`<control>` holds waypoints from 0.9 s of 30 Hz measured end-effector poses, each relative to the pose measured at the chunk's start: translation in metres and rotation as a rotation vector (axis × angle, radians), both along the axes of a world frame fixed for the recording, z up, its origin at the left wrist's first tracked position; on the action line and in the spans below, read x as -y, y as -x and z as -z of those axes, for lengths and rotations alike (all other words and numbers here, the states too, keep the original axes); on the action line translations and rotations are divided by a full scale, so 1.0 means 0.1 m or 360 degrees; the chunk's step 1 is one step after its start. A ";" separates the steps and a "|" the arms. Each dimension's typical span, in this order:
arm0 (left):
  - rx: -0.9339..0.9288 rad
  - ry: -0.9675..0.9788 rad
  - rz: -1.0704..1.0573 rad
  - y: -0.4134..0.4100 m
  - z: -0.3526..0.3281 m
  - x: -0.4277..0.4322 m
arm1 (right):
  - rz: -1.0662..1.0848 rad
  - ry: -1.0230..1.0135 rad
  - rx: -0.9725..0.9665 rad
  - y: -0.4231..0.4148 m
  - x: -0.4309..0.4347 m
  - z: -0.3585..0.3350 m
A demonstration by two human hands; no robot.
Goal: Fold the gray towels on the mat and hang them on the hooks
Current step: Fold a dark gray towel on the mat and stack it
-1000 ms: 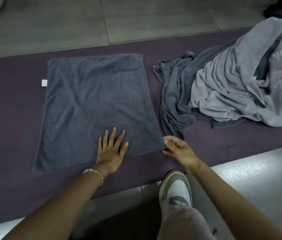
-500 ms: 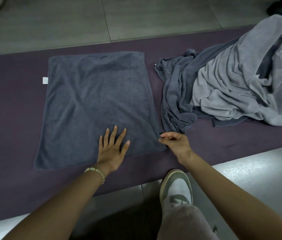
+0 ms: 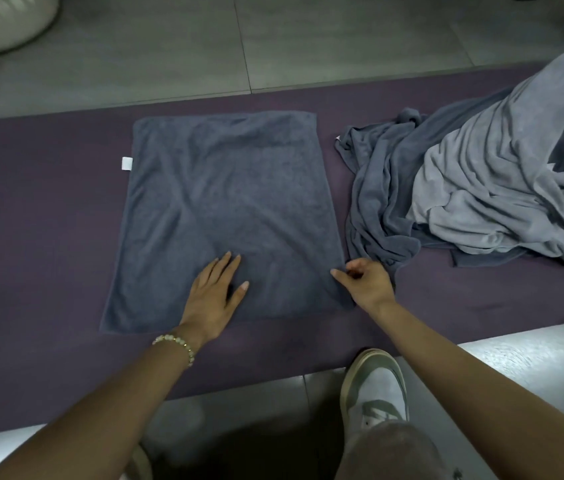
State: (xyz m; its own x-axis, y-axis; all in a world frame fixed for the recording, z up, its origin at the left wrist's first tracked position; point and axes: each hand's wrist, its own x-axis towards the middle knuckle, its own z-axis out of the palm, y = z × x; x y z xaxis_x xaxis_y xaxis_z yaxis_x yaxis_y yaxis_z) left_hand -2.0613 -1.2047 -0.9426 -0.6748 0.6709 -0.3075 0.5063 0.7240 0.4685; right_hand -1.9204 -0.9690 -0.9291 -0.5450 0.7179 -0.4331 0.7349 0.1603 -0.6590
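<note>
The left grip (image 3: 214,294) lies flat, fingers straight, on the dark gray towel (image 3: 225,202) spread on the purple mat (image 3: 41,237). The right grip (image 3: 367,284) pinches that towel's edge. Just beyond it sits a towel pile (image 3: 481,188).

An indoor room: gray tiled floor (image 3: 169,46) with a purple mat (image 3: 31,237) laid across it.

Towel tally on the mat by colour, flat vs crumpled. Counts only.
flat dark gray towel: 1
crumpled dark gray towel: 1 visible
crumpled light gray towel: 1 visible
Total: 3 visible; more may be hidden under the crumpled ones.
</note>
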 end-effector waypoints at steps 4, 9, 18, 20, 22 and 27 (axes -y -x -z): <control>-0.0110 0.0146 -0.0276 0.22 0.04 0.25 | -0.0070 -0.0234 0.0140 0.00 -0.03 0.00; -0.0033 0.0139 -0.0830 0.51 0.01 0.67 | 0.0052 -0.0039 0.0035 -0.02 0.00 0.01; 0.0096 -0.0061 -0.1374 0.86 -0.02 1.02 | 0.0178 0.0421 0.0041 0.23 0.05 0.01; 0.0170 -0.0066 -0.1335 0.90 -0.02 1.04 | 0.0221 0.0432 -0.0032 0.24 0.07 0.00; 0.0189 -0.0217 -0.1373 0.90 -0.01 1.07 | 0.0231 0.0418 -0.0128 0.24 0.11 -0.02; 0.0216 -0.0460 -0.1529 0.86 0.00 1.22 | 0.0244 0.0429 -0.0238 0.14 0.13 -0.04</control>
State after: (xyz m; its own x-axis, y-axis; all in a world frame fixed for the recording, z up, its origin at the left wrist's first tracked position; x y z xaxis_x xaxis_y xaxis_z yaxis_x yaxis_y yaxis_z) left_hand -2.1473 -1.3263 -0.9425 -0.9396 -0.0768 -0.3335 -0.3016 0.6467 0.7006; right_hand -1.9348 -0.9819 -0.9255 -0.5114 0.6670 -0.5419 0.6293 -0.1389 -0.7647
